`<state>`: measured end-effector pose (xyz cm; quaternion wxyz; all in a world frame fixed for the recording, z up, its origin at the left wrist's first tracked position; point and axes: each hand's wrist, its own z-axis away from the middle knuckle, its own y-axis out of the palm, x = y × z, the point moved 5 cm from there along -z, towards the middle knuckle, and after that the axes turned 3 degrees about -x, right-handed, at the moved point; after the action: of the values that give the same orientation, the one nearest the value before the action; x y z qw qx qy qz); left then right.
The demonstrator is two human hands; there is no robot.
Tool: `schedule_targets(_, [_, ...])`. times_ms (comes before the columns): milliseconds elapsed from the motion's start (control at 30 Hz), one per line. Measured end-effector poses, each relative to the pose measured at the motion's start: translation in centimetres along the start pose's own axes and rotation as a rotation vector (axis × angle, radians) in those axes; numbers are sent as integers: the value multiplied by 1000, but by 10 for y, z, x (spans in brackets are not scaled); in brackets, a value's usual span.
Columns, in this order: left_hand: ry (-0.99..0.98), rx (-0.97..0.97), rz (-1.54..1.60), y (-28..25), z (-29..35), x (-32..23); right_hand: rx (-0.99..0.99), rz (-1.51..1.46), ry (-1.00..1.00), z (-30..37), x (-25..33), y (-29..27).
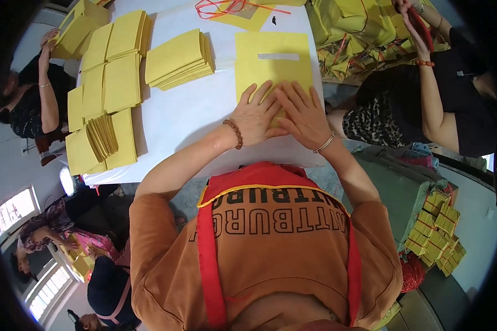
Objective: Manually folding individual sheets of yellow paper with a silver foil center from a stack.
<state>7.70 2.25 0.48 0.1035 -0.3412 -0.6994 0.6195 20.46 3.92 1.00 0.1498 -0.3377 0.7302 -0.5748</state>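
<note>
A yellow paper sheet (270, 70) lies flat near the right end of the white table, with a silvery strip (278, 57) across its upper part. My left hand (255, 115) rests on the sheet's lower edge with its fingers spread. Beside it, my right hand (305, 117) also lies flat on the paper, fingers apart. The two hands meet at the fingertips and thumbs, and neither grips anything. They cover the bottom of the sheet. To the left sits a fanned stack of yellow paper (178, 57), apart from both hands.
Several yellow paper stacks (121, 83) fill the left side of the white table (188, 118). Red string (221, 7) lies at the far edge near a small dark object (274, 20). Co-workers are at left and right. Yellow bundles (433, 229) are piled at lower right.
</note>
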Motion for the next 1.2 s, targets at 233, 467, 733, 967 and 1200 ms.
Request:
schedule_targets(233, [-252,54,1022,-4,-4,42,139,-30,-31,1,6,12])
schedule_targets(467, [158,18,-85,-24,-2,21,162,-3,-23,0,9,9])
schedule_targets(733, [86,0,-457,-7,-17,-5,224,-357,64,9,-35,43])
schedule_targets(967, [-96,-61,-159,-34,-26,27,-252,-1192,408,-2,-72,-9])
schedule_targets(1200, [-129,-616,-408,-136,32,129,-221,-1056,549,20,-68,-17])
